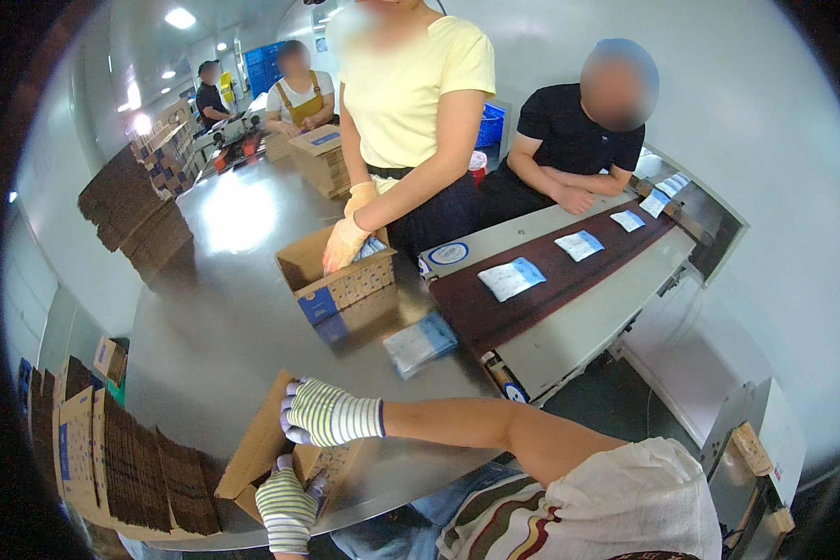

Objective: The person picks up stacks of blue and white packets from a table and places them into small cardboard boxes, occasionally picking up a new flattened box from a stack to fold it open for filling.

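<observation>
A cardboard box [256, 437] stands tilted at the near edge of the steel table, partly hidden behind my gloves. My right hand [329, 413], in a striped glove with purple fingertips, has its fingers bent over the box's upper edge. Lower down, my left hand [287, 504] wears a matching glove and grips the box's near end, its thumb apart from the fingers. Farther up the table, a co-worker's gloved hands [349, 233] reach into an open cardboard box [364, 286]. A small pile of white-and-blue packets [420, 345] lies right of that box.
Flattened cartons [131, 457] are stacked on the left, with more cardboard [135, 219] beyond. A conveyor belt [532, 289] carrying several packets [511, 279] runs along the right. A person in black [579, 140] leans beside it. More boxes [319, 161] stand at the table's far side.
</observation>
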The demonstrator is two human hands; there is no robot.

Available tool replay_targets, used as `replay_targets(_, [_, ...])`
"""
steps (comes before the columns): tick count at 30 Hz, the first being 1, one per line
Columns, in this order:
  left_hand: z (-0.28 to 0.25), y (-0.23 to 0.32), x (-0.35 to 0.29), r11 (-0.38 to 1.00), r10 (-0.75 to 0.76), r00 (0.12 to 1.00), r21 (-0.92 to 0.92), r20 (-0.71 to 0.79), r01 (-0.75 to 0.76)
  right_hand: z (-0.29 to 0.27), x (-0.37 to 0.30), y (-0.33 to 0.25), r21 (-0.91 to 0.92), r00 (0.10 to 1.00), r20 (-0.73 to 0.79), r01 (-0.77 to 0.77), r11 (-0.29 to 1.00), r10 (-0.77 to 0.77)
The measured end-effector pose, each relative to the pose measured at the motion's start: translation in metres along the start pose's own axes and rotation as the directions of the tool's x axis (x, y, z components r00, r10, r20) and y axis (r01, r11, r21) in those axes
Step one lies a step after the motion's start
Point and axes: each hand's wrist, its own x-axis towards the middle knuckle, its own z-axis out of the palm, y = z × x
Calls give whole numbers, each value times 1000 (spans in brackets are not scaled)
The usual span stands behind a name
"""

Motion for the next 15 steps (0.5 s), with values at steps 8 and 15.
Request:
replay_targets(8, [10, -41, -31, 371, -533, 767, -913, -357, -166, -59, -38, -13, 351, 891, -276, -257, 900, 362])
replay_targets(15, [76, 17, -29, -21, -455, 869, -973, -194, -228, -95, -15, -45, 682, 943, -9, -238, 692, 334])
